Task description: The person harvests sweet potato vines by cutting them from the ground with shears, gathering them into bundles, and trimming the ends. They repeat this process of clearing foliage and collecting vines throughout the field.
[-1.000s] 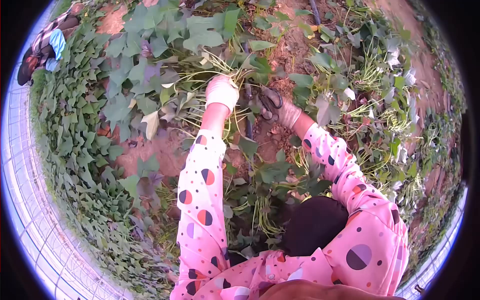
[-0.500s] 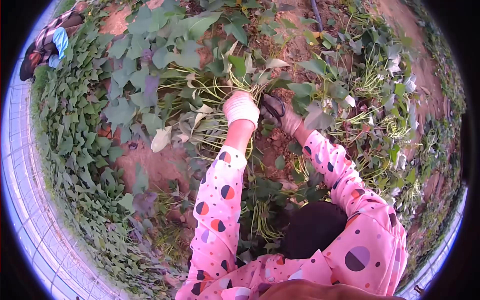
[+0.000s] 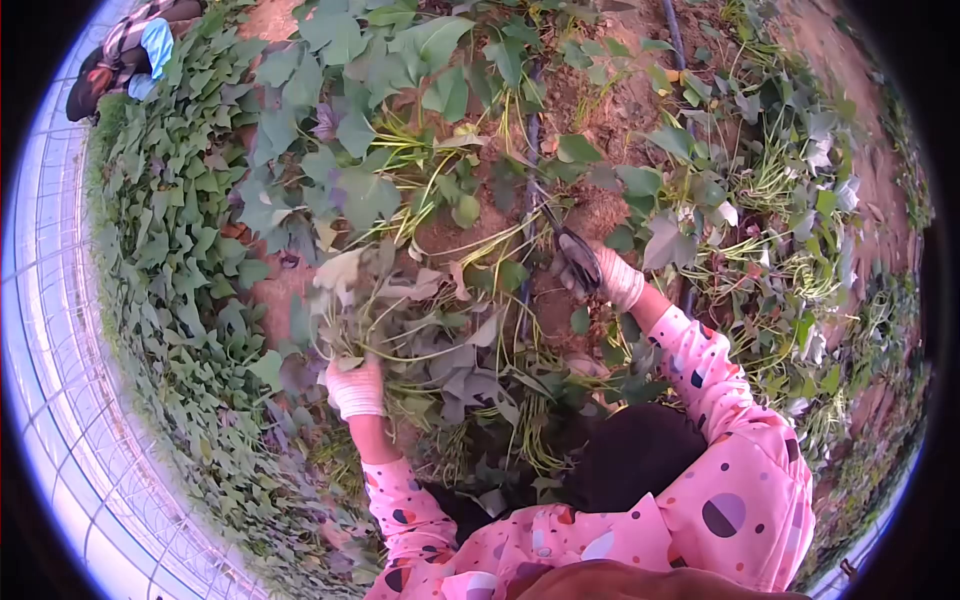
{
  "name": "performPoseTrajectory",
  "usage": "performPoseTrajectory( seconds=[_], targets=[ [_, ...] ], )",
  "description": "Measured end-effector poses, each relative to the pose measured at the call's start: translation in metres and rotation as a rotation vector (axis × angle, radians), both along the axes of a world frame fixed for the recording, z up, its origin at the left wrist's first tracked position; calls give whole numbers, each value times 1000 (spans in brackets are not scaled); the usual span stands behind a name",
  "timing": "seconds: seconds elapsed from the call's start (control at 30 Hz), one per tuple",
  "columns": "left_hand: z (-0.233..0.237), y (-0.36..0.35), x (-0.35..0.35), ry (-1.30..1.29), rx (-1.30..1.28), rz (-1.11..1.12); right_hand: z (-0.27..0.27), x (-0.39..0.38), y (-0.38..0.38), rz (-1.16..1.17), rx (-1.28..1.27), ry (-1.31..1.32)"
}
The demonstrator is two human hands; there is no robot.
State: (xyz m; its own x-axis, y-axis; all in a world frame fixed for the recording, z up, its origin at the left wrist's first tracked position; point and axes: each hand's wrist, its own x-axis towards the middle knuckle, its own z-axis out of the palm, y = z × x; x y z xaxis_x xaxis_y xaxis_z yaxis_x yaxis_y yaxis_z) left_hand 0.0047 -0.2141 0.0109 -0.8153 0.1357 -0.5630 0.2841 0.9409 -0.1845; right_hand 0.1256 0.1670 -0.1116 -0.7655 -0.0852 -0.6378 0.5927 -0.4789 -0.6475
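My left hand [image 3: 354, 384], in a pale work glove, is closed around a bunch of leafy vines [image 3: 465, 360] at the lower left of centre. Several long stems trail from that bunch toward the upper right. In my gloved right hand [image 3: 600, 272] is a pair of black-handled scissors [image 3: 582, 258], their narrow blades pointing up and away over bare soil. Past the blades, rooted vines [image 3: 390, 150] with broad green leaves stand on the bed. Leaves partly hide the fingers of my left hand.
A dark irrigation hose [image 3: 532, 140] runs along the soil, and a second hose [image 3: 674, 40] lies further right. Dense vines [image 3: 170, 230] cover the left side. Another person [image 3: 135, 50] bends at the upper left, near a pale wall with a grid [image 3: 50, 380].
My left hand has moved down and left, bringing the bunch of vines with it. My right hand with the scissors now shows apart from the stems, slightly lower and further right.
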Motion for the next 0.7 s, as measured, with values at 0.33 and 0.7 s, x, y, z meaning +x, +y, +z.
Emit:
performPoseTrajectory(
  seconds=[0.33,0.7],
  targets=[
    [30,-44,21,221,1947,1392,-41,-121,-23,-60,-734,-32],
    [-37,264,-146,232,487,-380,-75,-123,-15,19,-1123,204]
  ],
)
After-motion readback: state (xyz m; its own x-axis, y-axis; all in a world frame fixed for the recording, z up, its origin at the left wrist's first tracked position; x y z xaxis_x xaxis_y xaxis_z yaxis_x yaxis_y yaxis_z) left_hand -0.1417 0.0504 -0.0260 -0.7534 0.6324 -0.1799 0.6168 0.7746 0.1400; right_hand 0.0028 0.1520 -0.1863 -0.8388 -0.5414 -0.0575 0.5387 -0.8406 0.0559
